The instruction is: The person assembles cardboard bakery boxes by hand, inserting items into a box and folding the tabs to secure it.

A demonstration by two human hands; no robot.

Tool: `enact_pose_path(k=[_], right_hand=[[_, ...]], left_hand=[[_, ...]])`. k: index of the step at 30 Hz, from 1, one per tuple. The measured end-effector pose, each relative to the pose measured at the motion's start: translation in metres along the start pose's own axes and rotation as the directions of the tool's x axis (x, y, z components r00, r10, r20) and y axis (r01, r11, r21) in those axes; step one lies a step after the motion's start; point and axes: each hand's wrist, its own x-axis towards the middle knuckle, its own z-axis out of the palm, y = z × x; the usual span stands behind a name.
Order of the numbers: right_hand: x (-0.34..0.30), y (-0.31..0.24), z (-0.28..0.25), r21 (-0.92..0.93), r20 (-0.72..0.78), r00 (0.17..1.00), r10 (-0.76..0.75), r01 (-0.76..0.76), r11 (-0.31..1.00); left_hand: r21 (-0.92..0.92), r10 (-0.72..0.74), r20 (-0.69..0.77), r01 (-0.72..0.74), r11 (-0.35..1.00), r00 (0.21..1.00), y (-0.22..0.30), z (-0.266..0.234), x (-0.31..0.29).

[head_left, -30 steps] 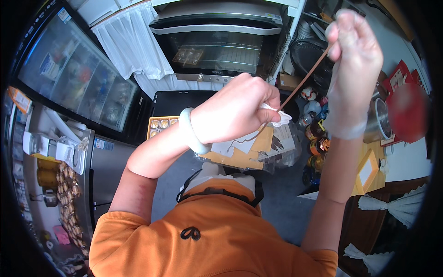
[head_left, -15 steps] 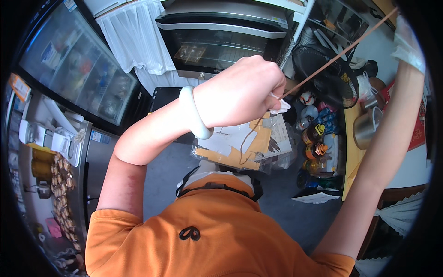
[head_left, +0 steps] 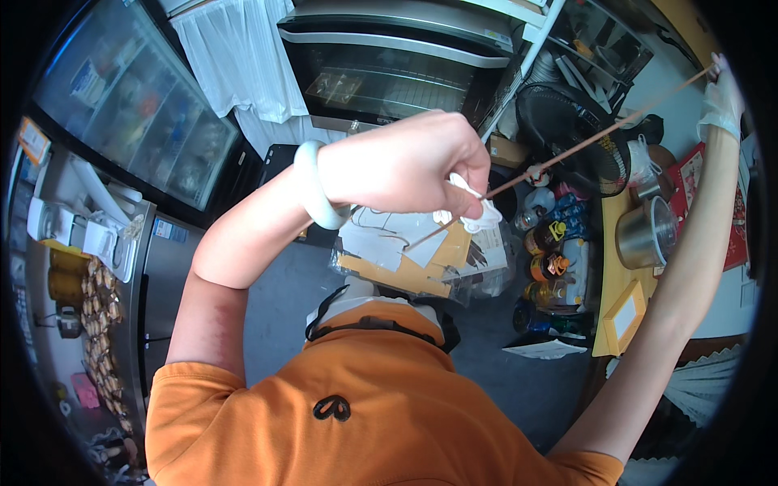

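A thin brown cord [head_left: 579, 146] runs taut on a slant between my two hands. My left hand [head_left: 421, 162], with a pale bangle [head_left: 312, 186] at its wrist, is closed in a pinch on the cord through a crumpled white cloth or tissue [head_left: 478, 212]. Below that pinch the cord's loose tail curls over some papers. Far off at the upper right, my right hand [head_left: 721, 97] wears a thin clear glove; its fingers are closed on the cord's other end.
Beneath my left hand lie cardboard and white sheets [head_left: 389, 271] in clear plastic. An oven [head_left: 389, 77] stands ahead, a glass-door fridge [head_left: 138, 105] at left. To the right are a black fan [head_left: 567, 138], several bottles [head_left: 551, 263] and a metal pot [head_left: 640, 235] on a yellow surface.
My left hand has shifted slightly left and down, and the white cloth shows more. My right hand has dropped lower at the right edge. The cord's loose tail hangs shorter.
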Motion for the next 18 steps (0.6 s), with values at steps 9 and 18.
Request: enact_pose_path(k=[9,18], right_hand=[[-0.087,0.037,-0.045,-0.793,0.468,0.847,0.253,0.276,0.543],[-0.395,0.065,-0.026,-0.387,0.897,0.039,0.44,-0.407,0.827]], left_hand=[[0.124,0.03,0.109,-0.044,0.991,0.994,-0.029,0.014,0.0],[-0.074,-0.206,0.001,0.206,0.976,0.978,-0.079,0.036,-0.012]])
